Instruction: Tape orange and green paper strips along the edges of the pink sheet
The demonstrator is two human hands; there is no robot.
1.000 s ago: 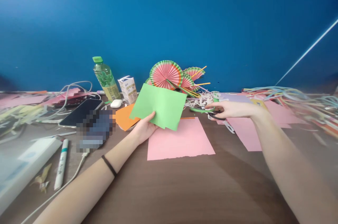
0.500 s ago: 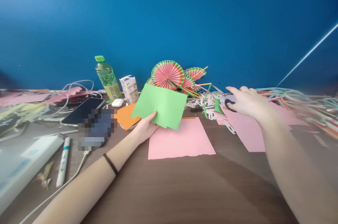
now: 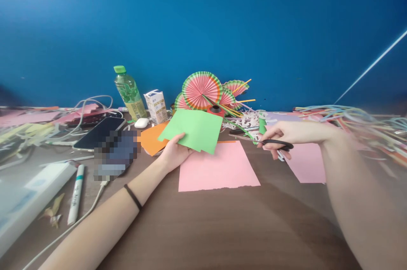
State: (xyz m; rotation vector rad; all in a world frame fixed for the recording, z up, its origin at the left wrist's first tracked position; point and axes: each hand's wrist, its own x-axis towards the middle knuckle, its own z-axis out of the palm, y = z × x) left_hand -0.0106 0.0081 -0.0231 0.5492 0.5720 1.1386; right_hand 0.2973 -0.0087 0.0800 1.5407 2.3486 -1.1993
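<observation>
Left hand [image 3: 174, 153] pinching green sheet [image 3: 193, 128] over pink sheet's [image 3: 219, 172] far left part; right hand [image 3: 282, 134] gripping scissors [image 3: 276, 143] by handles, blades pointing towards green sheet, not touching. Pinching lightly, keeping left hand clear of blades, probably serving best. Since half a second ago: scissors sitting lower, green sheet dipping, red roll [image 3: 216, 111] behind showing more
</observation>
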